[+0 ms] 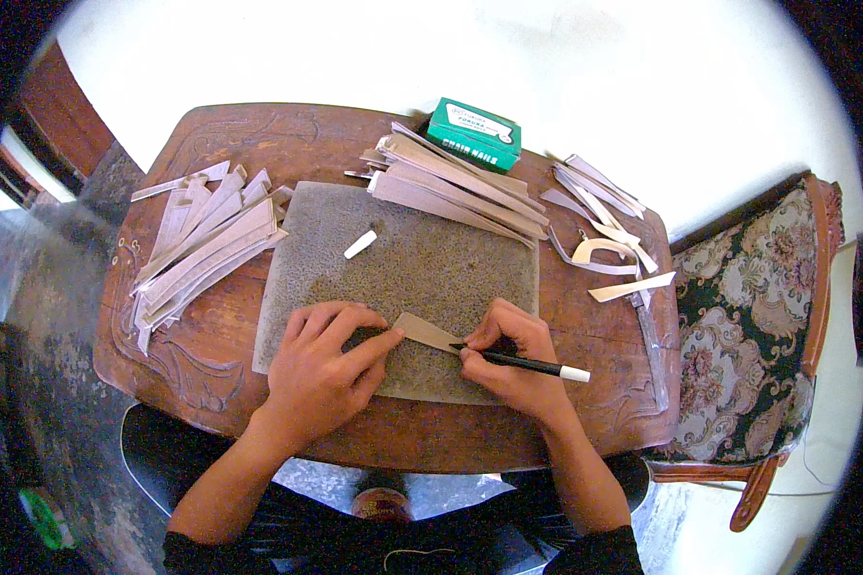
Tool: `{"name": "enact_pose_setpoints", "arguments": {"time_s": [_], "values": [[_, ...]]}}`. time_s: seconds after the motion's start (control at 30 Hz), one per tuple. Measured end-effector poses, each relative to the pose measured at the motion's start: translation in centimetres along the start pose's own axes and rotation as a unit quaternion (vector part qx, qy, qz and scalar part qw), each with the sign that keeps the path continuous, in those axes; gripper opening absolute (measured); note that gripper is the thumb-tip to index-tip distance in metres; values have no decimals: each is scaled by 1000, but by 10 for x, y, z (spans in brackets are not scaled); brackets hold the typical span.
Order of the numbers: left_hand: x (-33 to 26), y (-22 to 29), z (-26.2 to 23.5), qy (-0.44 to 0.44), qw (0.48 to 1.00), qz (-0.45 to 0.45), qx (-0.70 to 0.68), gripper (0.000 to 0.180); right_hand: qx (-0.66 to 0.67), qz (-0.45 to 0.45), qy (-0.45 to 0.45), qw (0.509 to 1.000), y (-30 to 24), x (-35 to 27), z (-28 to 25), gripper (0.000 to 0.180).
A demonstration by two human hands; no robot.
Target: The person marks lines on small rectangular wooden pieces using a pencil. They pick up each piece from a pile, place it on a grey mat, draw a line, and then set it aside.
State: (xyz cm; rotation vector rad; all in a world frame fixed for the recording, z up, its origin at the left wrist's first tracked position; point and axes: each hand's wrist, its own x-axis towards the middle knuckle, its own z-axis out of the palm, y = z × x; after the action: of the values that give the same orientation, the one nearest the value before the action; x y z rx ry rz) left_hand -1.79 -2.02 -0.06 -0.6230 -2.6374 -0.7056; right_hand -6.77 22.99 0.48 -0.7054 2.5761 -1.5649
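Note:
A small flat grey-brown strip [426, 332] lies on the speckled grey mat [431, 273] in front of me. My left hand [328, 359] rests on the mat with its fingers apart, and its index fingertip presses the strip's left end. My right hand [513, 359] is closed around a black marker pen [525, 362] with a white back end. The pen's tip touches or nearly touches the right part of the strip. A white pen cap [361, 244] lies loose on the mat, beyond my hands.
The mat sits on a carved wooden table [403, 431]. Piled strips [211, 240] lie at the left; another stack [455, 187] overlaps the mat's far edge beside a green box [475, 134]. At the right are pale cut pieces [633, 286] and a hacksaw-like tool [650, 355]. A patterned chair [738, 335] stands beyond.

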Motion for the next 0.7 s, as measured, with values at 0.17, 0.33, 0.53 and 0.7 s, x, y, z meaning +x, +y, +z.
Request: {"name": "enact_pose_setpoints", "arguments": {"time_s": [0.17,0.33,0.53,0.7], "values": [[0,0,-2,1,1000,1,1,36,-24,9,-10,1000,-5,2,-2,20],[0,0,0,5,1000,3,6,37,5,-14,1,1000,3,0,1,23],[1,0,-2,1,1000,-2,1,38,2,-15,19,1000,3,0,-1,23],[1,0,-1,-5,1000,-6,-9,39,-13,-6,44,999,1,-10,-6,21]]}}
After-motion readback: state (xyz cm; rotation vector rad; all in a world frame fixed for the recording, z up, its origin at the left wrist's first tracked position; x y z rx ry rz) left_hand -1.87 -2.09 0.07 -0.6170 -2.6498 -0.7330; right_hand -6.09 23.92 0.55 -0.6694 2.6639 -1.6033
